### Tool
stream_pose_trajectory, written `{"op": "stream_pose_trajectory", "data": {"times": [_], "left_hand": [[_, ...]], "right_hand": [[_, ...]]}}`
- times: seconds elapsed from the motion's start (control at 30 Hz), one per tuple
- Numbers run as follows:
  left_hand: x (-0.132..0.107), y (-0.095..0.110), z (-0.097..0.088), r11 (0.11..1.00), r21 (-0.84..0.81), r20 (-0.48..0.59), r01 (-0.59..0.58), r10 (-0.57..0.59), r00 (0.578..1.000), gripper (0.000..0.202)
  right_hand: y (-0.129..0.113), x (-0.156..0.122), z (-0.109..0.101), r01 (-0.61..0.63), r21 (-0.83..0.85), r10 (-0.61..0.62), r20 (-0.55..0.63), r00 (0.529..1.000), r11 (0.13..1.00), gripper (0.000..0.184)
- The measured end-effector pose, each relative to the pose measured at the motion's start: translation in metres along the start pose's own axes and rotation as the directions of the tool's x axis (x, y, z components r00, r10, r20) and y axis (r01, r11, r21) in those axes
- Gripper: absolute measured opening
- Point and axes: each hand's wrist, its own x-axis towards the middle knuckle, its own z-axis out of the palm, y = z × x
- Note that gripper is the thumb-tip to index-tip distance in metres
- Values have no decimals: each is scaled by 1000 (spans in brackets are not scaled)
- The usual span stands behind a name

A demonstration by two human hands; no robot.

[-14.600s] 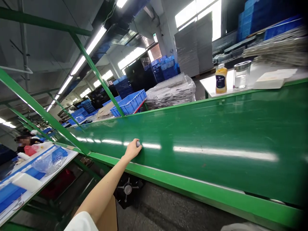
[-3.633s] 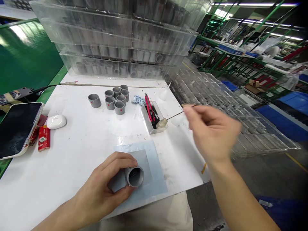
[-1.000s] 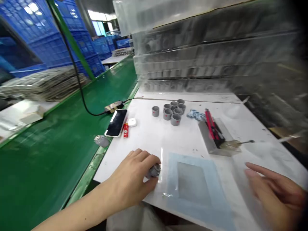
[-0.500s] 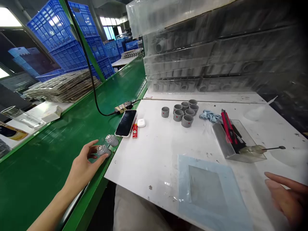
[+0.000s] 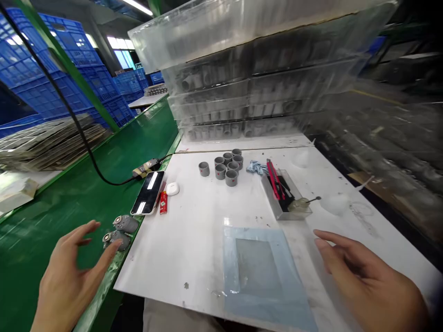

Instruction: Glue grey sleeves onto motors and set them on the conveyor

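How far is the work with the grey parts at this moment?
Done, it seems: two grey parts lie on the green belt, beside the open left hand. In hand: nothing; the right hand hovers open over the white table, beside the blue mat. Left, probably: the group of grey sleeves standing farther back, near the clear tray.

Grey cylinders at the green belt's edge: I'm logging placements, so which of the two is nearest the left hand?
The front cylinder, just beyond the open left hand. The other cylinder lies farther off, closer to the phone.
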Motion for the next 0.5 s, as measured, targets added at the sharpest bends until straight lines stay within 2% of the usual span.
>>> {"op": "stream_pose_trajectory", "data": {"times": [0.03, 0.1, 0.2, 0.3, 0.37, 0.43, 0.5], "left_hand": [[1, 14, 0, 997, -22, -20, -80, 79, 997, 57], [8, 48, 7, 958, -166, 7, -236, 240, 971, 38], [35, 106, 40, 884, -331, 100, -329, 380, 920, 30], [77, 153, 89, 849, -398, 126, -349, 428, 895, 34], [106, 176, 123, 846, -408, 137, -344, 429, 893, 45], [130, 191, 150, 860, -394, 143, -324, 405, 903, 51], [145, 198, 165, 880, -377, 165, -290, 372, 914, 49]], "right_hand": [[-4, 0, -1, -8, -53, 10, 29, 1000, 999, 17], [-9, 1, -3, -16, -134, 25, 69, 997, 991, 27], [-15, 2, -4, -5, -132, 13, 59, 998, 991, 32], [-18, 2, -4, -27, -93, 33, 62, 998, 995, 32], [-19, 0, -4, -62, -62, 66, 64, 996, 996, 33], [-18, -1, -5, -93, -21, 94, 62, 994, 995, 34], [-15, 0, -9, -113, 10, 112, 32, 993, 994, 37]]}}
